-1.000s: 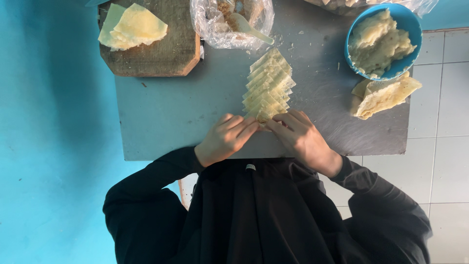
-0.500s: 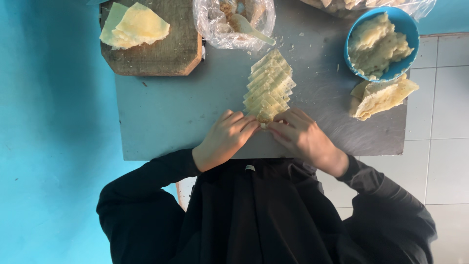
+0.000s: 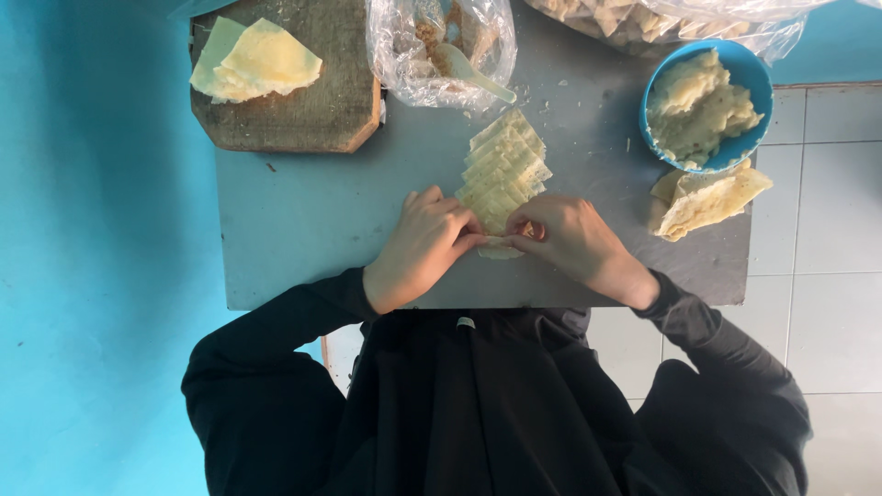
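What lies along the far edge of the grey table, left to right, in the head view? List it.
Wooden cutting board with pale yellow wrapper sheets → clear plastic bag with a white spoon → round blue bowl of pale dough.

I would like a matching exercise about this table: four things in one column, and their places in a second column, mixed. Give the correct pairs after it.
Things:
1. wooden board
2. blue bowl
3. plastic bag with spoon
4. row of wrappers

Places:
A. far right corner of the table
B. middle of the table, just beyond both hands
C. far left corner, with pale sheets on it
D. far edge, between the board and the bowl

Pairs: 1-C, 2-A, 3-D, 4-B
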`<state>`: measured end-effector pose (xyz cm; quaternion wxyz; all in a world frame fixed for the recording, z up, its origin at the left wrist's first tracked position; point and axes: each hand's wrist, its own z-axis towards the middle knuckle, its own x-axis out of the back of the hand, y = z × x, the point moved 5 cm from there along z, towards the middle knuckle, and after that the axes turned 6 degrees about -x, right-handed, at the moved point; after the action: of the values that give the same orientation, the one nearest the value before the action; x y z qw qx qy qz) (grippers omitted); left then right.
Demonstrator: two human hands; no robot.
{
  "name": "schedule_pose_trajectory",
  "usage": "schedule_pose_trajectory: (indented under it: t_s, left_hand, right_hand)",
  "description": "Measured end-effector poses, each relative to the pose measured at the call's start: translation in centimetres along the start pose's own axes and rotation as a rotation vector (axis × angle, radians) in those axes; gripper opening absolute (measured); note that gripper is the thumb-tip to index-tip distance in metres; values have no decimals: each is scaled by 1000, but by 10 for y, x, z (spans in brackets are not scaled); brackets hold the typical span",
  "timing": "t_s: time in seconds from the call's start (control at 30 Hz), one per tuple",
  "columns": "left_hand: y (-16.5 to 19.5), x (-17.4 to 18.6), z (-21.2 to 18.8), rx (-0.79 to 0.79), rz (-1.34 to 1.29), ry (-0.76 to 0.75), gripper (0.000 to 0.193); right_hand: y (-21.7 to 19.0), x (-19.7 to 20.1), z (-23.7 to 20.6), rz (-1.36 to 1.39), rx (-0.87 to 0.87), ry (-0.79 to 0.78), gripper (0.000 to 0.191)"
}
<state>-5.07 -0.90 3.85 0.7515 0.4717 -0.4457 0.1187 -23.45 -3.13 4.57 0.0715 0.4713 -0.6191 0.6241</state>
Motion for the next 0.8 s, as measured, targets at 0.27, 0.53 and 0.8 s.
schedule_pose_trajectory:
  t_s: [0.27,0.53,0.8]
  left_hand:
    - [9,-8,-21,-183,167,187,18]
    - [13,-10,-30,-248,242,208,21]
    - [-9,-5,-6,0,-71,45,17]
  right_hand:
    - [-9,-12,-35,-116,357,263,24]
    - [-7,-14,-36,-72,318,331,24]
    - [5,-4,-15,5,91,153,12]
